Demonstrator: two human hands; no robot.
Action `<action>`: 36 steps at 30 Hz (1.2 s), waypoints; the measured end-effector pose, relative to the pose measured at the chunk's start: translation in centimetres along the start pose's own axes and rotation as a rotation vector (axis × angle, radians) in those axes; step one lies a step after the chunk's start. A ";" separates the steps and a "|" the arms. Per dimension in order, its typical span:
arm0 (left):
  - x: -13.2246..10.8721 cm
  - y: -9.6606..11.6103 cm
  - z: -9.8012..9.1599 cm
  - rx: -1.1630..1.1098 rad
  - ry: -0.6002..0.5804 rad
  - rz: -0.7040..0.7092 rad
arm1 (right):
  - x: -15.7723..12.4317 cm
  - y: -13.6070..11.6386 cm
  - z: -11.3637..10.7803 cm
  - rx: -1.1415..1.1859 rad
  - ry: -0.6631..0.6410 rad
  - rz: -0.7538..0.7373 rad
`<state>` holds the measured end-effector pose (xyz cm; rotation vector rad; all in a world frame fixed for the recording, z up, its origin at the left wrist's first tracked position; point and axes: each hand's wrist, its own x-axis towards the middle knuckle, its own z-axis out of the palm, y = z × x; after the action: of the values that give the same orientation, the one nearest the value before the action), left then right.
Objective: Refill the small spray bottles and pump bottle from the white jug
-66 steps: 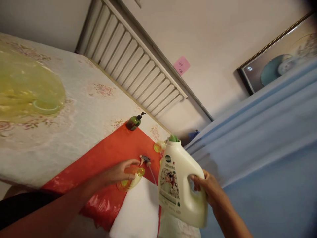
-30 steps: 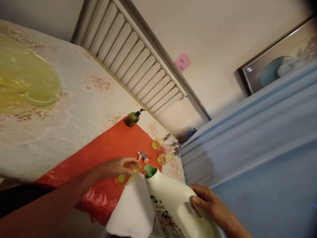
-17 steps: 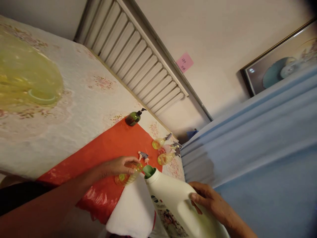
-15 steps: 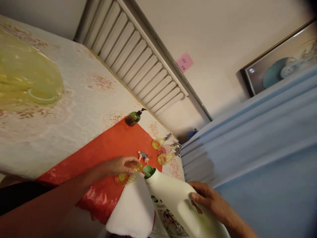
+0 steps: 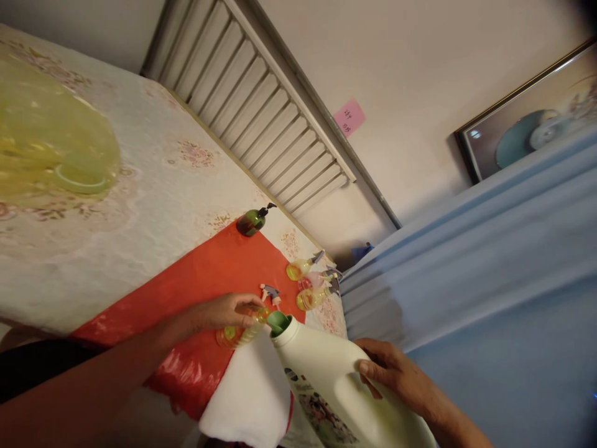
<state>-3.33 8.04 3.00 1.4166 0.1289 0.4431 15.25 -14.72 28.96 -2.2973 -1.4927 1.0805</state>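
My left hand (image 5: 240,311) is closed around the neck of a clear spray bottle (image 5: 242,334) without its top, with some yellow liquid in its base. In my right hand (image 5: 389,370) is the handle of a large cream jug (image 5: 321,354), tilted toward the bottle. The jug's green spout (image 5: 278,323) is at the bottle's mouth; whether they touch I cannot tell. A grey and white spray trigger (image 5: 270,294) lies just beyond my left hand on the red sheet (image 5: 200,274).
A green pump bottle (image 5: 250,222) stands at the sheet's far corner. Several spray bottles (image 5: 298,269) stand near the blue curtain (image 5: 448,249). A folded white towel (image 5: 249,392) lies below the jug's spout. A large yellow see-through bag (image 5: 56,130) rests on the flowered tablecloth (image 5: 158,199).
Both hands keep their grips, with the bottle and jug almost still. The jug's spout has shifted very slightly left.
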 end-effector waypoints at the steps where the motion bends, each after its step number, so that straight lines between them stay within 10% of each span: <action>1: 0.0 0.0 0.0 -0.001 -0.003 0.002 | 0.0 0.0 0.0 -0.001 -0.001 -0.002; 36: -0.3 0.7 0.1 0.020 -0.011 -0.020 | 0.4 -1.7 -1.3 -0.116 -0.052 0.010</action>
<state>-3.76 7.86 3.68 1.4364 0.1386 0.4186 15.04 -13.35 30.60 -2.3722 -1.6058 1.0921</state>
